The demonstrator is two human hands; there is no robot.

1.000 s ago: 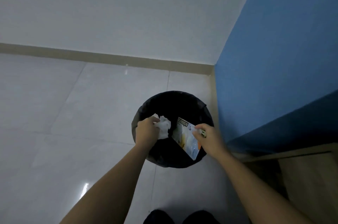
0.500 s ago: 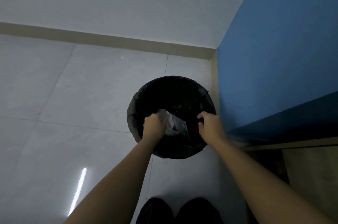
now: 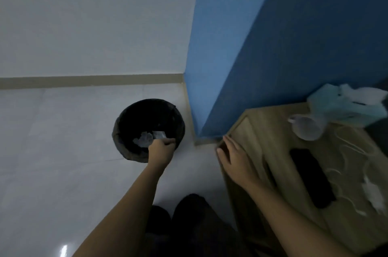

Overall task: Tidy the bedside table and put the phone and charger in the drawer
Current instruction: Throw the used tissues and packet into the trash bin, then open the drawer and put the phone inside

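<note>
A black bin (image 3: 126,124) stands on the floor with crumpled tissue (image 3: 143,140) and a wrapper (image 3: 159,135) inside. My left hand (image 3: 161,149) hovers over the bin's near rim, fingers curled, nothing in it. To the right is the wooden bedside table (image 3: 270,137). On it lie a black phone (image 3: 310,177) and a white charger (image 3: 373,193) with its cable (image 3: 352,147) looped around. My right hand (image 3: 235,158) rests flat and open on the table's left edge.
A clear plastic cup (image 3: 306,128) and a teal tissue pack (image 3: 344,107) sit at the table's far side. A blue wall (image 3: 252,46) rises behind the table, a white wall to the left. My dark shoes (image 3: 178,214) stand on pale floor tiles.
Both hands let the tissue and the wrapper fall into the bin. My right hand moved right onto the table's edge. The view swung right, bringing the table top into sight.
</note>
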